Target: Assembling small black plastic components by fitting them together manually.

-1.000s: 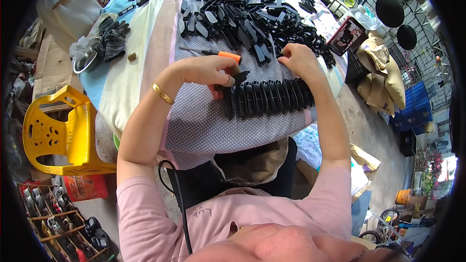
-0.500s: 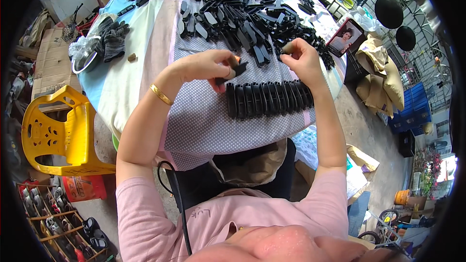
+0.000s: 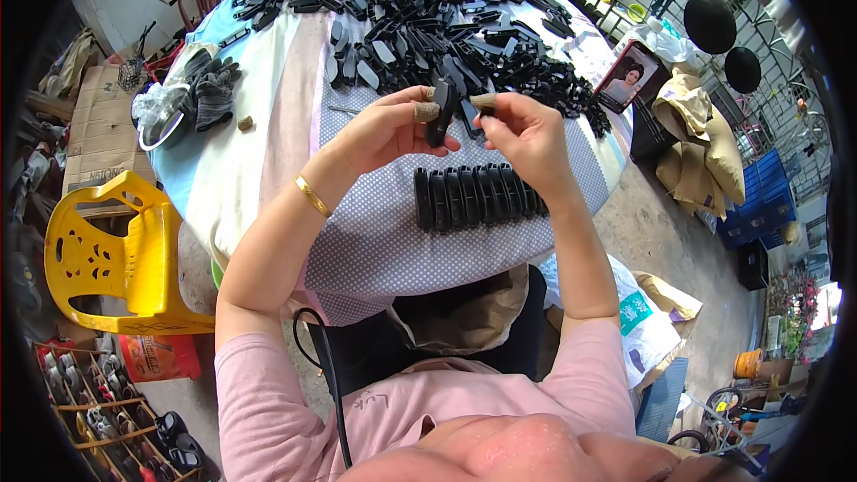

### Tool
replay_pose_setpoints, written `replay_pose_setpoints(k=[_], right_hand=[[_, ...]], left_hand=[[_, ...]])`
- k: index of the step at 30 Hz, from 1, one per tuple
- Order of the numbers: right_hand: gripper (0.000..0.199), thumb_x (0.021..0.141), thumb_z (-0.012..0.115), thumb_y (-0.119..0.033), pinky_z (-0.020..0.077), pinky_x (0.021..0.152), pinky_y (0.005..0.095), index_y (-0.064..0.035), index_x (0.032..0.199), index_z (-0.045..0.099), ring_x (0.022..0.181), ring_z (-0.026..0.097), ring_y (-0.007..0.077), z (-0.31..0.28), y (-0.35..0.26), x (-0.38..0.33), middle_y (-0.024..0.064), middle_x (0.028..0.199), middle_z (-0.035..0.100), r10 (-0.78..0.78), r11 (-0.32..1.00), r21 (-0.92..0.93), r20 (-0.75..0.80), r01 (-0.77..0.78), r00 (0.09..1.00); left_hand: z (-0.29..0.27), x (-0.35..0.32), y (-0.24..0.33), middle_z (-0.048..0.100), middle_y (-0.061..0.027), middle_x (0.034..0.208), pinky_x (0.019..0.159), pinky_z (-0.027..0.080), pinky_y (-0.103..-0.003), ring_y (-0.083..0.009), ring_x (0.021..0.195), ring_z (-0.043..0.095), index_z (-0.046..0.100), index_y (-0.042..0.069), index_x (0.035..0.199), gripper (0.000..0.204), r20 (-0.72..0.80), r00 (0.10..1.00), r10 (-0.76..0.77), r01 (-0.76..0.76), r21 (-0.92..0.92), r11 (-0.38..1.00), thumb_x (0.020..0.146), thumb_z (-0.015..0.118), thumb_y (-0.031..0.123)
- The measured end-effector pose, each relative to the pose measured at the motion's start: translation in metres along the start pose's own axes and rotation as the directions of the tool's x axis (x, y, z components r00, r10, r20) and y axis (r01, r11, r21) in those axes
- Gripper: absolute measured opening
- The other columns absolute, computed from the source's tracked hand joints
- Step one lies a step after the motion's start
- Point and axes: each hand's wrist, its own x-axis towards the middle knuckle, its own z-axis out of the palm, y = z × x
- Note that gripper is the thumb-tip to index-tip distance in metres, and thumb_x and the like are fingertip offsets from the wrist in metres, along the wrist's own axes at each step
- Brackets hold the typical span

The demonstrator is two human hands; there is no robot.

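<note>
My left hand (image 3: 393, 131) holds a long black plastic part (image 3: 440, 113) nearly upright above the table, pinched between thumb and fingers. Just to its right, my right hand (image 3: 528, 132) pinches a small dark piece (image 3: 485, 112), whose kind is too small to make out. Tan wraps cover some fingertips on both hands. Below them, several similar black parts stand side by side in a neat row (image 3: 478, 198), its right end partly hidden by my right forearm. Beyond my hands spreads a large heap of loose black plastic parts (image 3: 393, 40).
A patterned cloth (image 3: 393, 259) covers the round table. Dark gloves (image 3: 214, 89) and a thin metal tool (image 3: 343, 110) lie toward the left. A propped phone (image 3: 628, 78) stands at the right edge. A yellow chair (image 3: 134, 259) is beside the table; a black cable (image 3: 332, 375) hangs before me.
My right hand has come left from the heap's edge to beside my left hand, pinching a small piece. My left hand has risen slightly and turned the black part more upright.
</note>
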Motion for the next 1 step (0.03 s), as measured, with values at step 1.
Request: replay_pose_setpoints(k=[1], right_hand=[[0.024,0.080,0.055,-0.001,0.0503,0.062,0.0190,0.0018,0.104,0.060,0.071,0.061,0.0092,-0.0008,0.0004,0.0006,0.0087,0.085,0.065,0.023,0.996,-0.092,0.024,-0.020,0.999]], left_hand=[[0.0002,0.0003,0.0002,0.056,-0.0128,0.097,0.075,0.053,-0.037,-0.0309,0.091,0.062,0.040,0.002,0.119,0.036,0.009,1.000,-0.002,0.002,-0.027,1.000,0.088,0.050,0.018]])
